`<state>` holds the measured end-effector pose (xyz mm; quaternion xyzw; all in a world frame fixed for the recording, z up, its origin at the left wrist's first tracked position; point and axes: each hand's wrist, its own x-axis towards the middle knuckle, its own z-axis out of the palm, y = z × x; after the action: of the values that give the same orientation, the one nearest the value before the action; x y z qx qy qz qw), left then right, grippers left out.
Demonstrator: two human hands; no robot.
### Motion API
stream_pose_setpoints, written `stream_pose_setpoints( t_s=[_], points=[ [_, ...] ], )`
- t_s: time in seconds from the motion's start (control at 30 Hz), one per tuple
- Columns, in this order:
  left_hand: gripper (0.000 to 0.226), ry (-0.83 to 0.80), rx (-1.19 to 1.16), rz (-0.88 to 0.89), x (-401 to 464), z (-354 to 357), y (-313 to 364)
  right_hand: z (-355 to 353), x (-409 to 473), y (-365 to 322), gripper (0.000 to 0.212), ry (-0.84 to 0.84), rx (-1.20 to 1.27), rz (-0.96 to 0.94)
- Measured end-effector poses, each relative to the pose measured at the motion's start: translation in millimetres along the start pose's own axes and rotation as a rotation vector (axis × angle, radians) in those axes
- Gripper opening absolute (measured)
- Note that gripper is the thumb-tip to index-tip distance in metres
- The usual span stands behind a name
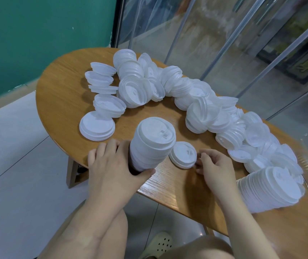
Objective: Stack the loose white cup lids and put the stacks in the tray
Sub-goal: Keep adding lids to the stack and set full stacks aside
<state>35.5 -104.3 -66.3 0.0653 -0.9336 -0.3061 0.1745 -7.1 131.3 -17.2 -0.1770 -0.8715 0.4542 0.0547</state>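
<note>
Bare arms, bare knees, perforated cream clog (158, 244)

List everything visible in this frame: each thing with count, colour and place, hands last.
tall lid stack: one, white, upright near table front
small lid stack: one, white, right of tall stack
flat lid stack: one, white, left side
loose lids: many, white, heaped across table's far and right side
leaning lid stack: one, white, right front edge
table: one, brown wood, rounded
shoe: one, cream, floor
left hand: grips tall stack
right hand: fingertips at small stack
</note>
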Motion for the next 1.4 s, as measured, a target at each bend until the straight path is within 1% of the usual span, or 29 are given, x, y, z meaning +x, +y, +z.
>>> stream_pose_setpoints(
  t_s=[0.07, 0.17, 0.23, 0.37, 0.43, 0.5, 0.6, 0.73, 0.8, 0.9, 1.03, 1.17, 1.4],
  points=[
    [0.065, 0.010, -0.007, -0.001, 0, 0, 0, 2, -4, -1, 0.018, 0.036, -0.152, -0.137],
    [0.065, 0.017, -0.006, -0.002, 0, 0, 1, 9, -8, 3, 0.059, -0.060, -0.272, -0.264],
    [0.065, 0.014, -0.007, 0.000, 0, 0, 1, 15, -10, 6, 0.070, -0.106, -0.326, -0.321],
    [0.065, 0.012, -0.021, 0.003, 0, 0, 1, 20, -11, 6, 0.066, -0.085, -0.327, -0.336],
    [0.064, 0.004, -0.017, 0.000, 0, -1, 1, 18, -14, -2, 0.063, -0.054, -0.242, -0.310],
    [0.063, 0.001, -0.013, -0.008, 0, -1, 2, 12, -17, -18, 0.059, 0.009, -0.152, -0.338],
    [0.063, -0.010, -0.009, -0.019, 0, -1, 2, -6, -29, -51, 0.054, 0.045, -0.082, -0.473],
    [0.066, -0.006, 0.022, -0.012, 1, 1, 0, -14, -51, -92, 0.058, -0.061, -0.139, -0.715],
    [0.066, -0.012, 0.020, -0.015, 0, 1, 0, -3, -53, -97, 0.060, -0.129, -0.193, -0.768],
    [0.064, -0.009, -0.009, -0.011, 1, 0, 0, 12, -53, -96, 0.061, -0.185, -0.245, -0.788],
    [0.065, 0.019, -0.046, 0.003, 0, 1, -1, 21, -51, -90, 0.062, -0.202, -0.245, -0.789],
    [0.060, 0.022, -0.039, -0.005, 0, 1, 0, 27, -49, -85, 0.064, -0.223, -0.296, -0.787],
    [0.063, 0.022, -0.033, 0.005, 0, 1, 0, 29, -46, -79, 0.063, -0.262, -0.233, -0.753]
  ],
)
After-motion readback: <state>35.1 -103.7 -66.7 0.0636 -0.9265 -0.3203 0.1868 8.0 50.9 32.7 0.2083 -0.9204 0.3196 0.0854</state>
